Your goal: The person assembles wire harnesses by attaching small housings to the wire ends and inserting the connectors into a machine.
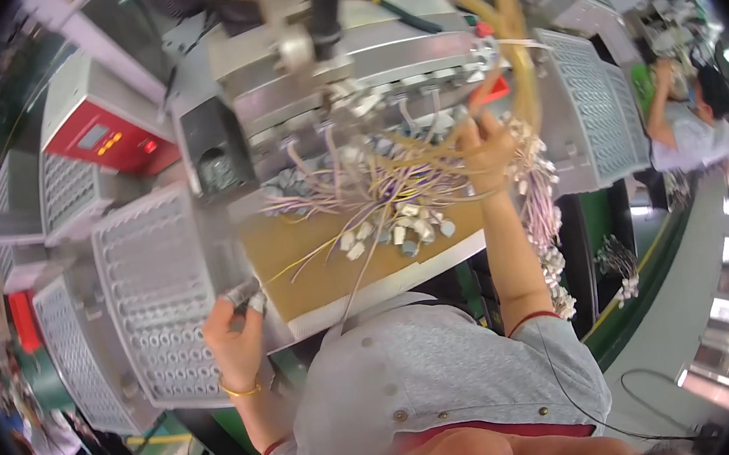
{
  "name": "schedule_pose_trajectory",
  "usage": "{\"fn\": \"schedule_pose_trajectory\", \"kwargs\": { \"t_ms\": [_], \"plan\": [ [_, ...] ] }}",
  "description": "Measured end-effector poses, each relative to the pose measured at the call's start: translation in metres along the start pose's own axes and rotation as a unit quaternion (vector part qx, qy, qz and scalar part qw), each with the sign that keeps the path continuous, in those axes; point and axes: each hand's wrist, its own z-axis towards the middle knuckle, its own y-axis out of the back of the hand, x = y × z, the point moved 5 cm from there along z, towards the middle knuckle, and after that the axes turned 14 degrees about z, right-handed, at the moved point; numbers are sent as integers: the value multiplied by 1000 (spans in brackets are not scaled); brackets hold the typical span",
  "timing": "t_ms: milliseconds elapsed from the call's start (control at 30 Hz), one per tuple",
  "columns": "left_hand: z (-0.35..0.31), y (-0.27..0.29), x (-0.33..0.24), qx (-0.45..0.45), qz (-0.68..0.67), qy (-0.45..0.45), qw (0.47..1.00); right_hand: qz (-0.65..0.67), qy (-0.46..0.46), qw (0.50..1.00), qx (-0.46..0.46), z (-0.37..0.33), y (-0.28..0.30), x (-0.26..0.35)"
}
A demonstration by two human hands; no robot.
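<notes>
My left hand (234, 332) is at the left edge of a brown work board (299, 278). Its thumb and forefinger, wrapped in whitish coverings, are drawn close together; anything between them is too small to name. My right hand (489, 158) reaches to the far right of the board, fingers bent together beside a red-orange piece (492, 91). What they grip is blurred among pale wires. A tangled bundle of purple, white and yellow wires (379, 193) lies between my hands, several ending in white and grey connectors (408, 226).
A grey tray of round pockets (162, 308) stands left, and another pocketed tray (594, 104) right. Beyond the wires is a metal machine (358, 66) with green-handled pliers (407, 17). A red-fronted control box (105, 134) stands far left. Hanging wire bunches (539, 202) flank my right arm. A co-worker (688, 122) sits far right.
</notes>
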Motion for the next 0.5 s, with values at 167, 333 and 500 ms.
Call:
{"fn": "schedule_pose_trajectory", "kwargs": {
  "t_ms": [167, 333, 500],
  "plan": [
    [-6, 15, -35, -105, 86, -263, 955, 164, 209, 914, 306, -71, -75, 108],
    [-15, 6, -48, -216, 183, -378, 882, 229, 156, 853, 443, -112, -127, 141],
    [-6, 69, 135, -264, 353, 70, 895, 254, -3, 816, 519, -103, -111, 139]
  ]
}}
